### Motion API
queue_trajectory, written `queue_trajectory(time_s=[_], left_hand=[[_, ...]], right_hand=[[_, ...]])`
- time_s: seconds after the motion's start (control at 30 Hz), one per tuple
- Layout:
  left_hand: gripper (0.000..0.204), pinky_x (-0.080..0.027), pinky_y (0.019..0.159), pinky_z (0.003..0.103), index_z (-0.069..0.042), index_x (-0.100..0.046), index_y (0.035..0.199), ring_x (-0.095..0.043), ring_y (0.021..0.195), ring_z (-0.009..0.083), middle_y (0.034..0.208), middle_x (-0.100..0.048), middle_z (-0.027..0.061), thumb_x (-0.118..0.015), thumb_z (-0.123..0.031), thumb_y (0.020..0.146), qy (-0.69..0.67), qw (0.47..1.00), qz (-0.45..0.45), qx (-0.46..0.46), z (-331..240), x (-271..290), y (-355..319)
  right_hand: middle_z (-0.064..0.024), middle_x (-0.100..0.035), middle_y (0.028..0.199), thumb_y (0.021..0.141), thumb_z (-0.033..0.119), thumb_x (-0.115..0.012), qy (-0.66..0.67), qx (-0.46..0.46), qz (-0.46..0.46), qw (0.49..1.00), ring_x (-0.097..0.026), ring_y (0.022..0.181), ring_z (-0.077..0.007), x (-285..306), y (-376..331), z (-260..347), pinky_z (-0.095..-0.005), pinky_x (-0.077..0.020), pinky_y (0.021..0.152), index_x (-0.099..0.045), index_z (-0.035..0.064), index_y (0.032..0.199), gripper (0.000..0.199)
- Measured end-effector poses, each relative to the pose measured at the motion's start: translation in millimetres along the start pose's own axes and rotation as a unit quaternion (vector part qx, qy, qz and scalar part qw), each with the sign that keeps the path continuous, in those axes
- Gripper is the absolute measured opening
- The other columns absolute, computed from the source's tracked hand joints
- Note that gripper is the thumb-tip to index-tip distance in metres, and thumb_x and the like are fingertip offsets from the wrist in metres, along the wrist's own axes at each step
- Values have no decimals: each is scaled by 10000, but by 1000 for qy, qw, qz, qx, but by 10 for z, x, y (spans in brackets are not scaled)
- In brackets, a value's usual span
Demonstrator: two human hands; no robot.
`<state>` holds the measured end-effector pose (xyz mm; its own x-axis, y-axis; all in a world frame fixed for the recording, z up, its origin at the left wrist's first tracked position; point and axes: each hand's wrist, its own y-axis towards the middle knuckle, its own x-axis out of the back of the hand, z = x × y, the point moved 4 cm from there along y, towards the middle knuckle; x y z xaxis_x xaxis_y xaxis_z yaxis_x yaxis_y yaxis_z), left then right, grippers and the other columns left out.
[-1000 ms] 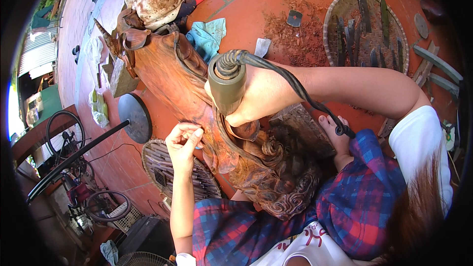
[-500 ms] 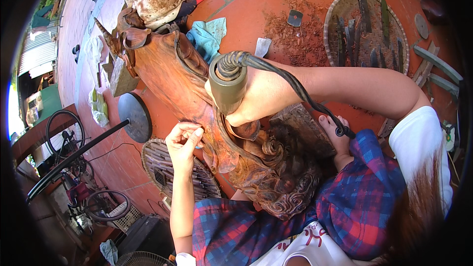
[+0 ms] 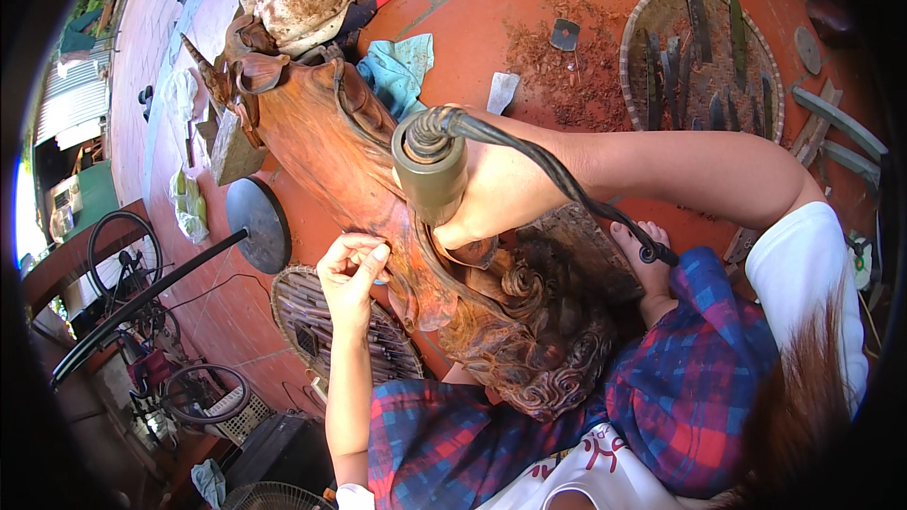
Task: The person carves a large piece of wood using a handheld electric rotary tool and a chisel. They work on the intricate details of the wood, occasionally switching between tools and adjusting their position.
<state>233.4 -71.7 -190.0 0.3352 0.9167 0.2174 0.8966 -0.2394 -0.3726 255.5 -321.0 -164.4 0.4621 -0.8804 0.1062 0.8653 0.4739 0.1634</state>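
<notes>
A large reddish-brown wooden horse carving (image 3: 321,142) stands on the tiled floor, its curly carved mane (image 3: 539,340) close to my lap. My right hand (image 3: 482,198) grips an olive-green corded power tool (image 3: 430,165) held against the upper side of the carving; its dark cable (image 3: 567,189) runs back over my forearm. My left hand (image 3: 351,269) rests with bent fingers on the left edge of the carving, just below the tool. My knees in blue and red plaid trousers (image 3: 680,387) lie below.
A round woven tray with several chisels (image 3: 699,57) lies at the upper right, beside wood shavings (image 3: 567,85). A second woven tray (image 3: 302,321) is by my left arm. A black round stand base (image 3: 255,222), bicycles (image 3: 142,321), a teal cloth (image 3: 402,71).
</notes>
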Motion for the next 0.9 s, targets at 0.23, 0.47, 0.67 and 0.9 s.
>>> queue_trajectory(time_s=[0.23,0.47,0.67,0.9], left_hand=[[81,-427,513,167,-8,-651,911,-545,550,41,710,-632,10,-676,-21,835,3,1000,-5,1,8,17,-13],[89,-434,514,166,-5,-649,917,-546,549,43,713,-634,14,-676,-19,833,3,1000,-7,6,19,34,-12],[92,-435,514,166,-7,-650,916,-549,547,44,708,-633,12,-681,-24,831,-3,1000,-1,1,17,7,3],[94,-438,503,167,-11,-640,919,-536,539,48,717,-630,23,-674,-31,834,13,1000,-4,2,23,38,-15]], right_hand=[[-236,-580,622,568,183,-724,-21,-11,13,1000,-615,582,-364,-13,19,3,-380,-507,569,-531,-44,649,309],[-229,-575,613,566,188,-746,-14,22,-21,999,-598,556,-353,-42,-7,-7,-373,-501,561,-533,-37,655,322],[-216,-576,600,579,159,-719,5,-1,1,1000,-591,542,-337,-1,-14,-10,-375,-490,559,-526,-31,648,279],[-210,-570,585,587,136,-698,-14,43,-5,999,-588,532,-328,-57,25,-52,-377,-485,546,-520,-23,633,243]])
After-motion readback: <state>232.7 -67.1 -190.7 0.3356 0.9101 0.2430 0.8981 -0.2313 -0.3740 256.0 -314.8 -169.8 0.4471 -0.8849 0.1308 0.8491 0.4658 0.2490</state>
